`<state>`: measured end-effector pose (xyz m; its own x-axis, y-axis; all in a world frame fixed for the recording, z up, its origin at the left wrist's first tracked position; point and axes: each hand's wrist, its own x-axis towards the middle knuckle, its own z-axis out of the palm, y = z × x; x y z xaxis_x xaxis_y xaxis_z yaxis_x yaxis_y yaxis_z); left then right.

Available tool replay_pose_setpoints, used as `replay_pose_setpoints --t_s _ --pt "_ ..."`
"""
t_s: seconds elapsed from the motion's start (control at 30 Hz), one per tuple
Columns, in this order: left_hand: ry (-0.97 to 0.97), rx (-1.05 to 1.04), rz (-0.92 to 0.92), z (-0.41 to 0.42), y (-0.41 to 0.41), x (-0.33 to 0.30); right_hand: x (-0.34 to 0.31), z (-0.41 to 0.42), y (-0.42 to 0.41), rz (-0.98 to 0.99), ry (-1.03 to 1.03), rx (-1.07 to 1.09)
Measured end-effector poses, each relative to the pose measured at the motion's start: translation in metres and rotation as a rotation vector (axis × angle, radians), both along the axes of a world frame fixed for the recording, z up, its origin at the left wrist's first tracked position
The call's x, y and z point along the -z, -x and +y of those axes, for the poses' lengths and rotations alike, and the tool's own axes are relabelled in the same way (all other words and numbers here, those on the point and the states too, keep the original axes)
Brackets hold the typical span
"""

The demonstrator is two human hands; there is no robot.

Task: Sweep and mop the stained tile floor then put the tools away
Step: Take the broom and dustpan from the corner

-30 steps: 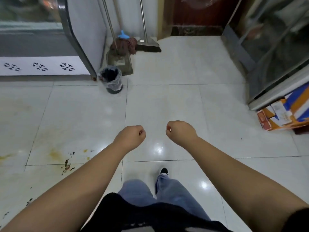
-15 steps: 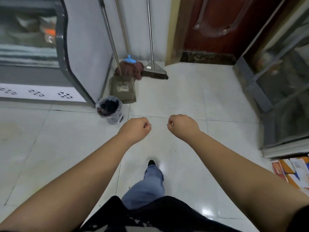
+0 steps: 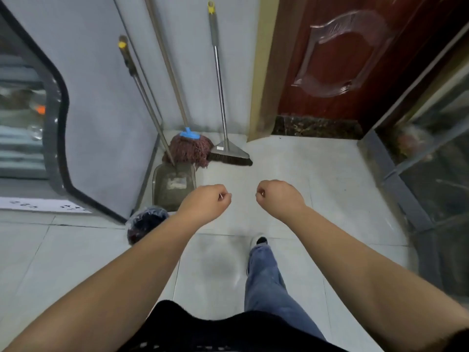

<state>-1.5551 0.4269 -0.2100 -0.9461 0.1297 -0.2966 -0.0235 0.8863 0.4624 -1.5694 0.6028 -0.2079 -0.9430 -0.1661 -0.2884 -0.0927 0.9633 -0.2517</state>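
Three cleaning tools lean in the corner ahead. A broom (image 3: 229,154) with dark bristles and a metal pole stands on the right. Beside it a reddish string mop (image 3: 190,148) with a blue collar rests on the floor. In front of the mop stands a grey long-handled dustpan (image 3: 173,185). My left hand (image 3: 205,200) and my right hand (image 3: 279,196) are held out in front of me as fists, holding nothing, a short way before the tools. The pale tile floor (image 3: 291,168) lies beneath them.
A small bin (image 3: 144,226) lined with a dark bag stands left of my left forearm. A grey cabinet wall (image 3: 101,110) rises on the left, a red-brown door (image 3: 342,59) behind, and a glass-fronted unit (image 3: 431,186) on the right. My foot (image 3: 258,241) steps forward.
I have walked towards the corner, so the broom, mop, dustpan and bin are much nearer. The stained tiles at the left have left the view. Both hands stay in fists.
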Motion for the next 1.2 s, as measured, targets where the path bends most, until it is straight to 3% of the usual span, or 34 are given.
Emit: replay_pose_setpoints --t_s 0.13,0.3,0.47,0.67,0.93,1.2 --pt "-0.017 -0.036 -0.059 0.01 0.093 0.011 0.009 0.017 0.099 -0.032 -0.002 -0.031" --pt "0.139 0.0 -0.054 0.018 0.201 0.015 -0.003 0.027 0.222 -0.088 0.003 -0.064" --pt "0.107 -0.038 -0.023 0.011 0.298 0.02 -0.013 0.017 0.326 -0.052 0.016 -0.106" --pt "0.215 0.012 -0.036 -0.011 0.427 0.031 0.003 -0.008 0.452 -0.11 0.028 -0.09" --pt "-0.073 -0.217 -0.109 -0.06 0.57 0.022 0.011 -0.061 0.62 -0.169 0.031 -0.062" --pt "-0.332 -0.56 -0.224 -0.09 0.631 0.039 0.026 -0.096 0.706 -0.265 0.132 -0.041"
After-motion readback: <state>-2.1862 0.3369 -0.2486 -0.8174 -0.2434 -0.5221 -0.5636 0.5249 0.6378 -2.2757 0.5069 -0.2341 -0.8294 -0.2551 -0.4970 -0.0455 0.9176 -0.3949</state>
